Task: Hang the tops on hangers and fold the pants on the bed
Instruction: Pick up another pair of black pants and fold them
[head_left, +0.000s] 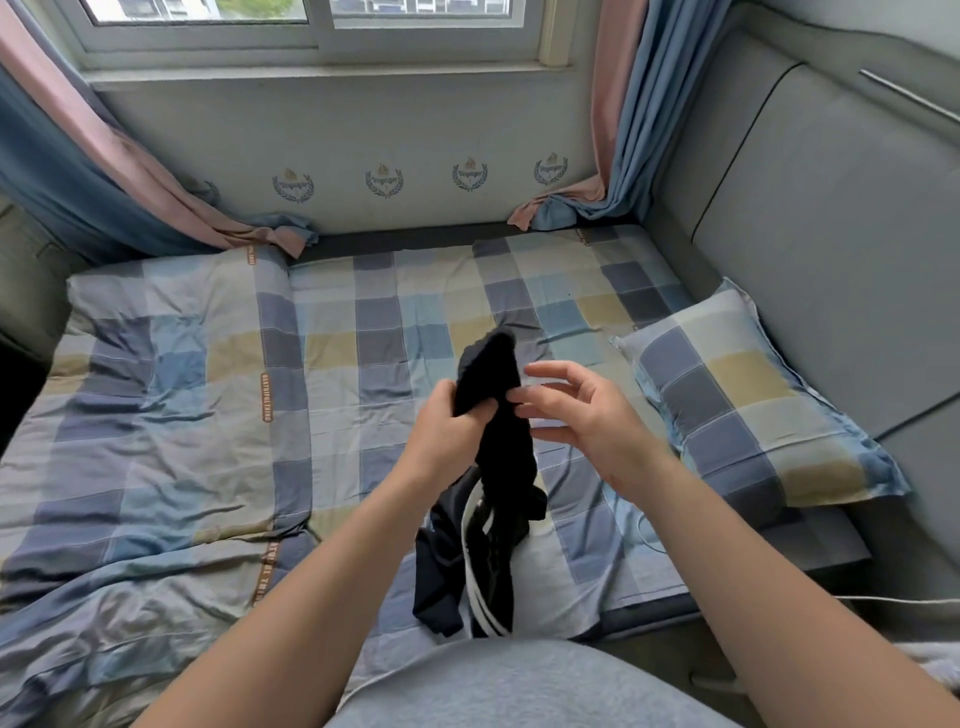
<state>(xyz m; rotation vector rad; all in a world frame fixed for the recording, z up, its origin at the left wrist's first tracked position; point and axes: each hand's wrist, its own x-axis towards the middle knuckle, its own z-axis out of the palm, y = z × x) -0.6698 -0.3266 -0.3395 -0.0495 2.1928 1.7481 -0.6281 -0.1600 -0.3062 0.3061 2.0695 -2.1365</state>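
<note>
The black striped garment (501, 441) hangs bunched above the bed (208, 415), raised, we judge, so it falls open. Our left grip (447, 431) clutches its upper part. Our right grip (576, 410), fingers relaxed, waits just beside, probably seeking an edge.

Daylit window (197, 10) at back, pink-blue curtains (104, 171) both sides; pale wall (415, 130) below w/ crest emblems (384, 181); grey padded panel (831, 208) on R; checked bed (156, 415) in front.

"BEAUTIFULTHING" along quilt strip (266, 397)
</note>
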